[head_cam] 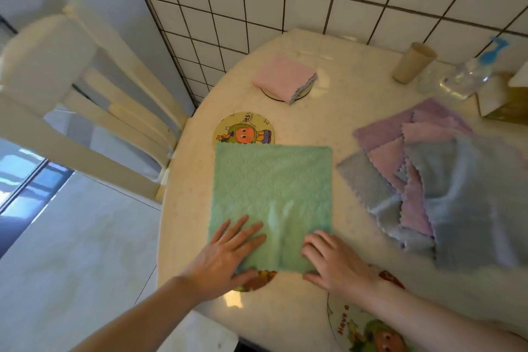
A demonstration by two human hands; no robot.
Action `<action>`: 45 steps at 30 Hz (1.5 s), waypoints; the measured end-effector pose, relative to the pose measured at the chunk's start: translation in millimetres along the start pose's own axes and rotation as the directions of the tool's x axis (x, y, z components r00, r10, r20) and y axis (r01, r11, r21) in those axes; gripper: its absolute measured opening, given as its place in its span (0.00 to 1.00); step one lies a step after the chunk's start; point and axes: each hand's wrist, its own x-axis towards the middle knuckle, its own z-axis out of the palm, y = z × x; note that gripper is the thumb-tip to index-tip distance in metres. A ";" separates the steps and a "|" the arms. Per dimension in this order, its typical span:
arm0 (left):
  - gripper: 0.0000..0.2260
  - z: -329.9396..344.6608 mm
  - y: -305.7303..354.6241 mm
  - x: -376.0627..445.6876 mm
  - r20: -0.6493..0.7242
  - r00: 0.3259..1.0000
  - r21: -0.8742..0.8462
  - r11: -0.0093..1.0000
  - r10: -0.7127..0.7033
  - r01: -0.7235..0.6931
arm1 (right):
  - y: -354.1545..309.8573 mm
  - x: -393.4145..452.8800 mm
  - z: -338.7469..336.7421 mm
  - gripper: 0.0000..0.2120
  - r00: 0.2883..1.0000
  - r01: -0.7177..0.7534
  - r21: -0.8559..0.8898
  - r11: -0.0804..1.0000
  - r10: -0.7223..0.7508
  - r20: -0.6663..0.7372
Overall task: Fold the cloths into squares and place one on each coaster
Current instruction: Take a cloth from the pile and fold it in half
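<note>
The green cloth [273, 197] was spread flat on the worktop [357, 111], apparently so that it could be folded squarely; its far edge overlapped a cartoon coaster [243, 127] at 12 o'clock, and its near edge hid part of another coaster [257, 280]. The left hand [225, 257] was pressed flat on the near-left corner, fingers straight and spread, nothing gripped. The grip of the right hand [334, 260] was curled on the near edge, fingers on top, probably ready to lift. A folded pink cloth [283, 77] already sat on a coaster at 12 o'clock. Unfolded cloths [428, 180] were heaped at 3 o'clock.
</note>
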 end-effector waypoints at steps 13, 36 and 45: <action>0.29 2.4 6.9 -10.8 -0.121 0.992 0.188 0.982 0.041 -0.018 | -2.9 -10.2 -7.2 0.27 0.996 0.086 -0.219 0.972 -0.083 0.020; 0.04 -96.8 -55.6 25.4 0.063 0.690 -0.825 0.351 -0.721 0.443 | 64.6 30.7 -71.2 0.03 0.719 -0.388 0.836 0.387 0.695 0.012; 0.13 -101.3 -91.1 104.5 0.084 0.507 -0.786 0.256 -0.858 0.563 | 103.5 98.7 -66.6 0.12 0.542 -0.443 0.886 0.139 0.828 0.141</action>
